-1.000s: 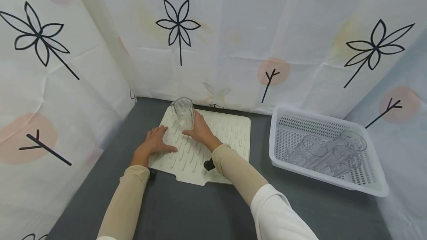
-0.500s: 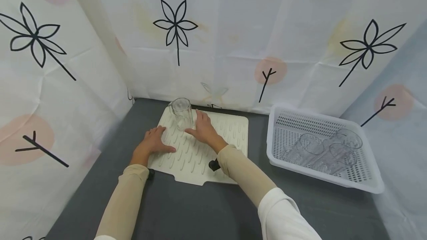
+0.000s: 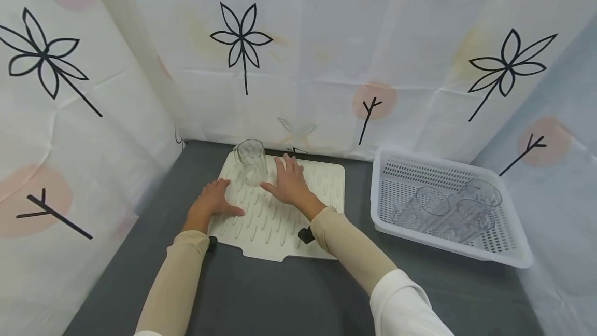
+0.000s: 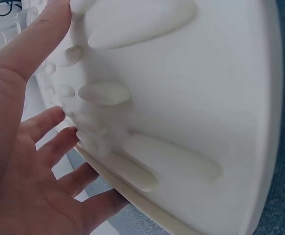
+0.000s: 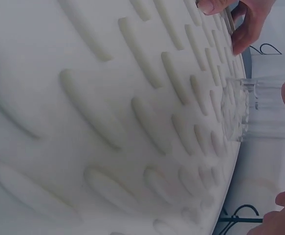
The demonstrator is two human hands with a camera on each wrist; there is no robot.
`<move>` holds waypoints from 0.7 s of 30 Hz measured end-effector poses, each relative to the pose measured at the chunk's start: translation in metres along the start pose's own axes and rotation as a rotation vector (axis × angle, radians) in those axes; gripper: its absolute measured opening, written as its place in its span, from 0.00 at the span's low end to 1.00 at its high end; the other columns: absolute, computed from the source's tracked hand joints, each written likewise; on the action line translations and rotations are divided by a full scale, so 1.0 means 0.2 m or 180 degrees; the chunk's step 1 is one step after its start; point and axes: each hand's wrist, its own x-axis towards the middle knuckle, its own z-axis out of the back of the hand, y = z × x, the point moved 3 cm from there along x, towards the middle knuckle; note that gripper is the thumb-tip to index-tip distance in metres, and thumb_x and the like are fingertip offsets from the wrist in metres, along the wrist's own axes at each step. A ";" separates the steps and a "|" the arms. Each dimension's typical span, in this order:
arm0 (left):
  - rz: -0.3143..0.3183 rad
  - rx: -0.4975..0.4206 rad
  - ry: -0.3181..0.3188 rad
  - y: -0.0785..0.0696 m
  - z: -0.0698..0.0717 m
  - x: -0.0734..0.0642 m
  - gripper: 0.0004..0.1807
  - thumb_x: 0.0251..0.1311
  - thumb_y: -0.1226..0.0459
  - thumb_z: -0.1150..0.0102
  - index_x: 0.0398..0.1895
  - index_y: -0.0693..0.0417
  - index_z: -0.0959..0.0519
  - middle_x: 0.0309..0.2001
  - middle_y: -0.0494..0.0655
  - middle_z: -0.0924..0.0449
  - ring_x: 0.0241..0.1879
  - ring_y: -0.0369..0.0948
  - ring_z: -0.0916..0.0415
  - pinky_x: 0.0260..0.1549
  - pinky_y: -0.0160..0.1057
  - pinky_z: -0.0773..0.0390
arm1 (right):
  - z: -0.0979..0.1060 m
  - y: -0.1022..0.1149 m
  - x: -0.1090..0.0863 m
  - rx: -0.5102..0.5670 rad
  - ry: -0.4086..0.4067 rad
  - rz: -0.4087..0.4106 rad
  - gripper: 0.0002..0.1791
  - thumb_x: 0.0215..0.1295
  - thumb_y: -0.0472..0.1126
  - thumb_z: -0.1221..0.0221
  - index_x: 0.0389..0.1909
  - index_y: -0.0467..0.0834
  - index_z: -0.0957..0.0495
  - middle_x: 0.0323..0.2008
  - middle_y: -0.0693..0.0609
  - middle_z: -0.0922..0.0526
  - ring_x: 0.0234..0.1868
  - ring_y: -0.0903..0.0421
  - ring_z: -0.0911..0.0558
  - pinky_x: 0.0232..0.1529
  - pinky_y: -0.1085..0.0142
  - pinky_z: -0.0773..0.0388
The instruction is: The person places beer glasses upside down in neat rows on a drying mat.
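A clear glass mug (image 3: 254, 166) with a handle on its left stands on a cream ribbed draining mat (image 3: 268, 224), near the far left corner. I cannot tell which end of the mug is up. My right hand (image 3: 290, 184) is spread just right of the mug and holds nothing; the right wrist view shows the mug (image 5: 264, 110) beside its fingers. At the mat's left edge lies my left hand (image 3: 213, 200), thumb over the mat. The left wrist view has this hand (image 4: 39, 181) with its fingertips at the mat's rim, loosely bent.
A white perforated plastic basket (image 3: 380, 198) stands to the right of the mat. Several clear glass mugs (image 3: 429, 206) lie in it. Under everything is a dark grey table (image 3: 298, 294), with patterned white curtains (image 3: 298, 56) behind and at both sides.
My right hand has let go of the glass mug and drawn off to its right, fingers spreading. The mug stays on the mat; my left hand has hardly moved. The view has shifted slightly.
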 end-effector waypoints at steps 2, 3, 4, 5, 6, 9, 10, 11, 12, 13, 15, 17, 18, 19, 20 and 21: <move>-0.0017 0.0008 -0.0004 0.00 0.00 0.00 0.70 0.40 0.39 0.19 0.80 0.62 0.48 0.79 0.71 0.51 0.77 0.71 0.56 0.72 0.74 0.47 | 0.01 0.00 -0.01 -0.0064 -0.0009 0.0006 0.49 0.71 0.69 0.47 0.83 0.49 0.54 0.83 0.40 0.58 0.84 0.37 0.58 0.82 0.39 0.55; -0.0029 0.0010 -0.0011 0.00 0.00 0.00 0.70 0.40 0.39 0.19 0.80 0.63 0.48 0.78 0.71 0.51 0.77 0.71 0.55 0.72 0.74 0.46 | 0.02 0.00 -0.02 -0.0101 -0.0021 0.0009 0.49 0.71 0.69 0.48 0.82 0.49 0.54 0.83 0.40 0.58 0.84 0.37 0.58 0.82 0.39 0.55; -0.0042 0.0016 -0.0018 0.00 -0.01 0.00 0.70 0.40 0.39 0.19 0.80 0.63 0.48 0.78 0.72 0.50 0.77 0.72 0.55 0.72 0.74 0.46 | 0.03 0.00 -0.03 -0.0139 -0.0025 0.0011 0.49 0.71 0.70 0.48 0.82 0.49 0.53 0.83 0.40 0.59 0.84 0.37 0.59 0.82 0.40 0.55; -0.0050 0.0014 -0.0019 0.01 -0.01 0.00 0.70 0.40 0.39 0.19 0.80 0.63 0.48 0.78 0.72 0.50 0.77 0.72 0.55 0.72 0.74 0.46 | 0.03 0.00 -0.03 -0.0169 -0.0028 0.0015 0.49 0.71 0.70 0.49 0.82 0.49 0.53 0.83 0.40 0.59 0.84 0.37 0.59 0.82 0.40 0.55; -0.0055 0.0016 -0.0018 0.01 -0.01 0.00 0.70 0.40 0.39 0.19 0.80 0.63 0.48 0.78 0.72 0.50 0.77 0.72 0.55 0.72 0.74 0.46 | 0.04 0.00 -0.04 -0.0201 -0.0031 0.0020 0.49 0.71 0.71 0.50 0.82 0.49 0.53 0.83 0.40 0.60 0.84 0.37 0.59 0.82 0.40 0.55; -0.0069 0.0006 -0.0019 0.00 0.00 0.00 0.70 0.40 0.39 0.19 0.80 0.63 0.47 0.79 0.72 0.50 0.77 0.72 0.55 0.72 0.73 0.46 | 0.05 -0.01 -0.05 -0.0311 -0.0034 0.0006 0.50 0.71 0.73 0.52 0.83 0.50 0.54 0.84 0.41 0.61 0.84 0.37 0.60 0.82 0.40 0.55; -0.0066 -0.0005 -0.0015 0.00 0.00 0.00 0.70 0.40 0.39 0.19 0.80 0.63 0.48 0.79 0.71 0.51 0.77 0.73 0.56 0.72 0.73 0.46 | 0.05 -0.01 -0.05 -0.0332 -0.0029 -0.0003 0.50 0.71 0.74 0.53 0.83 0.51 0.55 0.84 0.42 0.62 0.84 0.38 0.61 0.82 0.40 0.56; -0.0064 -0.0019 -0.0009 0.00 0.00 0.00 0.70 0.40 0.40 0.19 0.80 0.63 0.48 0.79 0.71 0.51 0.77 0.73 0.57 0.72 0.73 0.46 | 0.06 -0.02 -0.05 -0.0348 -0.0039 -0.0011 0.50 0.70 0.74 0.53 0.83 0.51 0.55 0.84 0.42 0.62 0.84 0.38 0.61 0.82 0.40 0.56; -0.0057 -0.0032 -0.0003 0.00 0.00 0.00 0.70 0.40 0.40 0.19 0.80 0.63 0.48 0.79 0.71 0.52 0.78 0.73 0.57 0.72 0.73 0.46 | 0.06 -0.02 -0.06 -0.0365 -0.0052 -0.0016 0.50 0.70 0.75 0.53 0.83 0.52 0.55 0.84 0.42 0.63 0.84 0.38 0.61 0.82 0.39 0.57; -0.0055 -0.0041 0.0002 0.00 0.00 0.00 0.70 0.41 0.40 0.19 0.80 0.63 0.48 0.79 0.71 0.52 0.78 0.73 0.58 0.73 0.73 0.47 | 0.07 -0.03 -0.06 -0.0377 -0.0065 -0.0020 0.50 0.70 0.75 0.53 0.83 0.52 0.55 0.84 0.43 0.63 0.84 0.38 0.61 0.82 0.39 0.57; -0.0057 -0.0034 0.0013 0.00 0.00 -0.01 0.70 0.40 0.40 0.19 0.80 0.63 0.48 0.80 0.71 0.54 0.78 0.73 0.59 0.73 0.73 0.48 | 0.08 -0.03 -0.07 -0.0389 -0.0088 -0.0024 0.50 0.70 0.75 0.54 0.83 0.53 0.54 0.84 0.43 0.62 0.84 0.39 0.61 0.82 0.38 0.58; -0.0062 -0.0009 0.0024 0.00 0.00 -0.01 0.70 0.40 0.39 0.19 0.81 0.63 0.48 0.80 0.71 0.55 0.78 0.73 0.61 0.73 0.73 0.49 | 0.10 -0.04 -0.08 -0.0392 -0.0103 -0.0030 0.49 0.70 0.74 0.54 0.83 0.53 0.54 0.84 0.43 0.63 0.85 0.40 0.61 0.82 0.37 0.59; -0.0067 0.0004 0.0027 0.00 0.00 -0.01 0.70 0.41 0.39 0.19 0.81 0.63 0.48 0.80 0.71 0.56 0.78 0.74 0.61 0.73 0.74 0.49 | 0.11 -0.05 -0.08 -0.0390 -0.0104 -0.0030 0.49 0.71 0.74 0.53 0.83 0.53 0.54 0.84 0.43 0.63 0.85 0.40 0.61 0.82 0.37 0.60; -0.0076 0.0019 0.0030 0.00 0.00 -0.01 0.70 0.41 0.39 0.20 0.81 0.63 0.48 0.80 0.71 0.56 0.78 0.74 0.61 0.73 0.74 0.49 | 0.12 -0.05 -0.09 -0.0397 -0.0094 -0.0034 0.49 0.71 0.74 0.53 0.83 0.53 0.54 0.84 0.44 0.63 0.85 0.40 0.62 0.81 0.37 0.60; -0.0082 0.0029 0.0032 0.00 0.00 -0.01 0.70 0.41 0.39 0.20 0.81 0.63 0.48 0.80 0.71 0.57 0.78 0.74 0.61 0.73 0.74 0.49 | 0.12 -0.05 -0.09 -0.0405 -0.0080 -0.0041 0.49 0.71 0.74 0.54 0.83 0.53 0.55 0.84 0.44 0.64 0.85 0.40 0.62 0.81 0.36 0.61; -0.0090 0.0036 0.0036 0.00 0.00 -0.01 0.70 0.42 0.39 0.20 0.81 0.63 0.48 0.80 0.71 0.57 0.78 0.74 0.62 0.73 0.74 0.49 | 0.13 -0.06 -0.10 -0.0401 -0.0073 -0.0044 0.49 0.70 0.74 0.54 0.83 0.53 0.55 0.84 0.44 0.64 0.85 0.40 0.63 0.81 0.36 0.61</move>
